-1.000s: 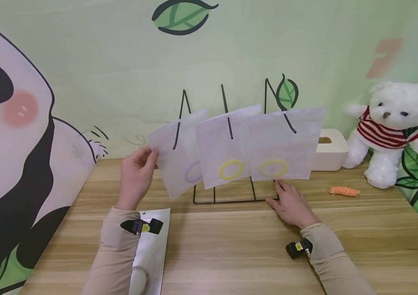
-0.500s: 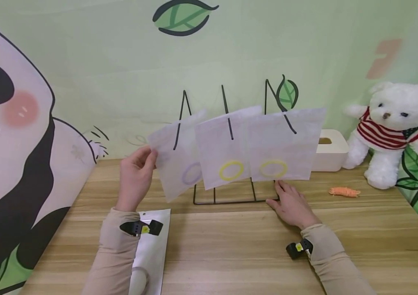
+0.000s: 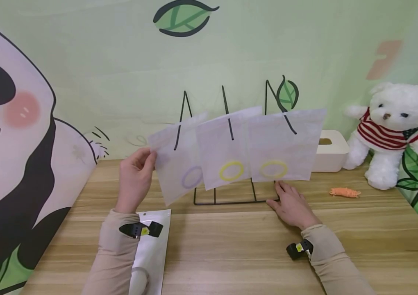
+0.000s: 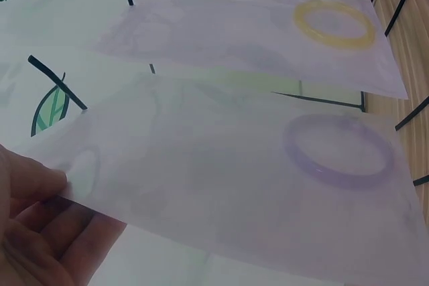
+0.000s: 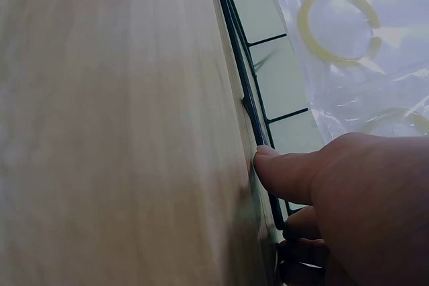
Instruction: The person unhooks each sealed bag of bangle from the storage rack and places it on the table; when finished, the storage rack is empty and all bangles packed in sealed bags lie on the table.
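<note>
My left hand (image 3: pixel 136 178) pinches the left edge of a translucent plastic bag with a purple ring (image 3: pixel 191 177) between thumb and fingers. This bag hangs tilted on the left hook of a black wire rack (image 3: pixel 235 202). A bag with a yellow ring (image 3: pixel 227 147) hangs on the middle hook. On the right hook hangs another bag with a paler yellow ring (image 3: pixel 286 145). My right hand (image 3: pixel 294 205) holds the rack's front right base corner; in the right wrist view its thumb (image 5: pixel 285 172) lies along the front bar and its other fingers are partly hidden.
A silvery packet (image 3: pixel 155 246) lies partly under the left forearm. To the right is a bundle of orange cord (image 3: pixel 344 192). A white tissue box (image 3: pixel 332 153) and a white teddy bear (image 3: pixel 391 135) stand at the back, before a printed panda backdrop (image 3: pixel 120 61).
The lower corner of the left bag has swung slightly down, and its purple ring has shifted a little left. The right hand stays on the rack's corner.
</note>
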Tool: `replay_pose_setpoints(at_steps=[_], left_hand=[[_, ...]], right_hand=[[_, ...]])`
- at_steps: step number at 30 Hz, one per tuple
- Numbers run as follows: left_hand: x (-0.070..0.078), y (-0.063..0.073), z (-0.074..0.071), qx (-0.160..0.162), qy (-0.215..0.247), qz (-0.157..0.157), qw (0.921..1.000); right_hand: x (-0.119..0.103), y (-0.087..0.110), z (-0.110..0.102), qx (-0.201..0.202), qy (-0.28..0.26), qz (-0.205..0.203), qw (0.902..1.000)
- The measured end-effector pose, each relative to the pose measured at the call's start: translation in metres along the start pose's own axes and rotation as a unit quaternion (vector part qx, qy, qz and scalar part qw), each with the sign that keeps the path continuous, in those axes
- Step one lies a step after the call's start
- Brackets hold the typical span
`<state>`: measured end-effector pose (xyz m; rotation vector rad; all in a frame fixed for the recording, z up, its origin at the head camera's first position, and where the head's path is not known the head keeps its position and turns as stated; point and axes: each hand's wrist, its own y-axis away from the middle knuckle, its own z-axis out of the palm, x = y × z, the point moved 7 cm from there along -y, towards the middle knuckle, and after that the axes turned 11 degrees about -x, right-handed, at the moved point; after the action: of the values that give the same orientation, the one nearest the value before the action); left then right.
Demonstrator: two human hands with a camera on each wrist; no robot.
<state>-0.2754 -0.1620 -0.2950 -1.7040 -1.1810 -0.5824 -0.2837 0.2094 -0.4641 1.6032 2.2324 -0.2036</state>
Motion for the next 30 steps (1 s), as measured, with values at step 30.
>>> replay_pose_setpoints(at_steps=[30], left_hand=[[0.0018,0.0055,-0.0019,0.012,-0.008,0.002,0.9999]], right_hand=[[0.0013,-0.0004,0.0014,-0.005,0.000,0.002,1.0000]])
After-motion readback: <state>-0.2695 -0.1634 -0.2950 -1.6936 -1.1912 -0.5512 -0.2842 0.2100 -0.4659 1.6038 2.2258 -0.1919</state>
